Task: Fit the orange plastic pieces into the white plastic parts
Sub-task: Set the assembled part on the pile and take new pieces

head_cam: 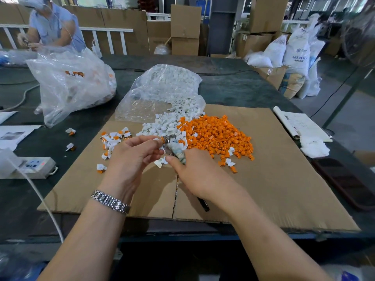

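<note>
A heap of orange plastic pieces (217,136) lies on a cardboard sheet (280,185), touching a heap of white plastic parts (162,123) to its left. Several fitted white-and-orange pieces (113,138) are scattered further left. My left hand (134,159) pinches a small piece with an orange end (162,138) at its fingertips. My right hand (196,175) grips a plier-like tool (174,149) with a wrapped handle; its metal tip meets the held piece. A dark handle end (204,203) sticks out under my right wrist.
A clear bag of white parts (162,88) lies open behind the heaps. A larger plastic bag (71,84) stands back left, a power strip (34,165) at left. A notebook (300,126), white cloth (314,148) and dark phone (345,183) lie right. A person (50,27) works behind.
</note>
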Available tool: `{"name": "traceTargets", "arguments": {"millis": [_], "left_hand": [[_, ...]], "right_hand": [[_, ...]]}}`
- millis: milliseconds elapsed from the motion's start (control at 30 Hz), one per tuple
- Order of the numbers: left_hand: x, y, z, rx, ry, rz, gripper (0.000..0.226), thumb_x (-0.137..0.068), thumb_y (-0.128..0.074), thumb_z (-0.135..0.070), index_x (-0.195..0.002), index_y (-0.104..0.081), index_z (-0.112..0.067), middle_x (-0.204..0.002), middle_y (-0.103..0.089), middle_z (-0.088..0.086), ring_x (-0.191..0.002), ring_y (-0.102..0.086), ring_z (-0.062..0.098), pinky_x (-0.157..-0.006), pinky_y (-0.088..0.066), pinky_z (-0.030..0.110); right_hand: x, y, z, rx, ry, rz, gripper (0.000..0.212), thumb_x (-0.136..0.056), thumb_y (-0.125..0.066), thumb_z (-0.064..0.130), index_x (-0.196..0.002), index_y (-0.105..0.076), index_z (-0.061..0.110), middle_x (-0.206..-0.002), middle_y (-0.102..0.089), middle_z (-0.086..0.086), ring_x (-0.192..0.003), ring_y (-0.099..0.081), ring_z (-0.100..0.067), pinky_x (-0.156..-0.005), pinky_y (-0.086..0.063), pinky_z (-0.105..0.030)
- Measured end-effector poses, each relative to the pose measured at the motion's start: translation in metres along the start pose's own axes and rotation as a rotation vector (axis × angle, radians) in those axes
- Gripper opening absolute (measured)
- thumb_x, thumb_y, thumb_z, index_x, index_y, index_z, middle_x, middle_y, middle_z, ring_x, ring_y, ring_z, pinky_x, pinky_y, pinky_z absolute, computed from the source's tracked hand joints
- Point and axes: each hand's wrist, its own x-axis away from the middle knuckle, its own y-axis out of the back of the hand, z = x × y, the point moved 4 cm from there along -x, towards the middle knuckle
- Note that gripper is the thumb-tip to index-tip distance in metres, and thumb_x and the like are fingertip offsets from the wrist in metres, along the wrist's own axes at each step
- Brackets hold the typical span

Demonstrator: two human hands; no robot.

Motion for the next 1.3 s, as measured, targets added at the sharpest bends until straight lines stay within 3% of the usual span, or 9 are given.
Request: {"name": "traceTargets", "arguments": {"millis": [100, 367, 533, 667, 900, 1033, 1100, 1200, 1300], "left_hand": [[0.000, 0.000, 0.003, -0.004, -0.001, -0.020, 0.006, -0.084, -0.074, 0.004, -0.089, -0.074, 0.000, -0.071, -0.073, 0.008, -0.062, -0.069, 0.014, -0.059, -0.055, 0.018], [-0.003, 0.007, 0.010, 0.000, 0.020, -0.039, 0.011, -0.087, -0.077, -0.009, -0.097, -0.077, -0.004, -0.086, -0.078, 0.011, -0.073, -0.074, 0.016, -0.067, -0.058, 0.020], [-0.009, 0.045, -0.009, -0.579, -0.216, -0.393, 0.015, -0.091, -0.075, -0.015, -0.081, -0.075, -0.026, -0.081, -0.077, -0.001, -0.063, -0.069, 0.009, -0.060, -0.056, 0.029], [-0.013, 0.061, -0.020, -1.001, -0.340, -0.594, 0.022, -0.091, -0.068, -0.010, -0.109, -0.075, -0.020, -0.125, -0.062, 0.008, -0.084, -0.060, 0.024, -0.076, -0.048, 0.034], [-0.015, 0.004, 0.020, -1.160, -0.346, -0.067, 0.024, -0.094, -0.070, -0.032, -0.115, -0.073, -0.021, -0.114, -0.063, -0.002, -0.095, -0.059, 0.011, -0.082, -0.046, 0.028], [-0.018, -0.006, 0.032, -1.418, -0.329, -0.082, 0.020, -0.098, -0.065, -0.033, -0.115, -0.072, -0.025, -0.110, -0.058, -0.003, -0.091, -0.041, 0.009, -0.081, -0.032, 0.025], [-0.020, -0.005, 0.031, -1.415, -0.308, -0.084, 0.018, -0.097, -0.066, -0.026, -0.114, -0.072, -0.024, -0.109, -0.058, -0.002, -0.091, -0.044, 0.010, -0.081, -0.036, 0.024], [-0.019, -0.002, 0.024, -1.276, -0.276, -0.096, 0.014, -0.092, -0.071, -0.018, -0.106, -0.069, -0.021, -0.101, -0.060, -0.003, -0.083, -0.056, 0.010, -0.072, -0.044, 0.026], [-0.016, 0.000, 0.019, -1.056, -0.225, -0.090, 0.013, -0.093, -0.071, -0.018, -0.105, -0.069, -0.022, -0.091, -0.065, -0.006, -0.080, -0.065, 0.011, -0.066, -0.049, 0.025]], "right_hand": [[-0.003, -0.006, -0.003, 0.072, -0.010, -0.060, 0.045, -0.101, -0.048, 0.051, -0.071, -0.047, 0.017, -0.069, -0.051, -0.003, -0.058, -0.048, -0.018, -0.051, -0.035, -0.033], [-0.006, 0.005, -0.021, 0.080, -0.095, 0.047, 0.057, -0.096, -0.032, 0.070, -0.077, -0.050, 0.020, -0.070, -0.055, 0.001, -0.061, -0.051, -0.016, -0.057, -0.043, -0.034], [-0.017, 0.037, -0.068, 0.333, -0.317, -0.159, 0.050, -0.098, -0.043, 0.055, -0.125, -0.049, 0.013, -0.120, -0.056, -0.011, -0.108, -0.056, -0.031, -0.094, -0.047, -0.048], [-0.019, 0.038, -0.095, 0.512, -0.439, -0.223, 0.064, -0.097, -0.048, 0.057, -0.138, -0.042, 0.009, -0.140, -0.042, -0.019, -0.130, -0.040, -0.039, -0.102, -0.034, -0.054], [-0.026, 0.027, -0.108, 0.587, -0.415, -0.318, 0.066, -0.097, -0.045, 0.063, -0.137, -0.042, 0.010, -0.135, -0.043, -0.018, -0.125, -0.041, -0.036, -0.099, -0.036, -0.051], [-0.026, 0.027, -0.106, 0.629, -0.401, -0.334, 0.064, -0.096, -0.046, 0.062, -0.134, -0.045, 0.011, -0.134, -0.042, -0.016, -0.124, -0.039, -0.034, -0.099, -0.036, -0.052], [-0.026, 0.029, -0.098, 0.634, -0.318, -0.405, 0.059, -0.094, -0.052, 0.060, -0.130, -0.048, 0.013, -0.131, -0.043, -0.012, -0.122, -0.040, -0.031, -0.098, -0.035, -0.050], [-0.030, 0.019, -0.075, 0.522, -0.044, -0.394, 0.040, -0.091, -0.064, 0.051, -0.117, -0.057, 0.022, -0.120, -0.051, -0.001, -0.115, -0.046, -0.022, -0.093, -0.033, -0.042], [-0.039, -0.002, -0.059, 0.494, 0.044, -0.249, 0.028, -0.093, -0.065, 0.043, -0.113, -0.062, 0.024, -0.114, -0.057, 0.003, -0.115, -0.050, -0.020, -0.096, -0.036, -0.042]]}}
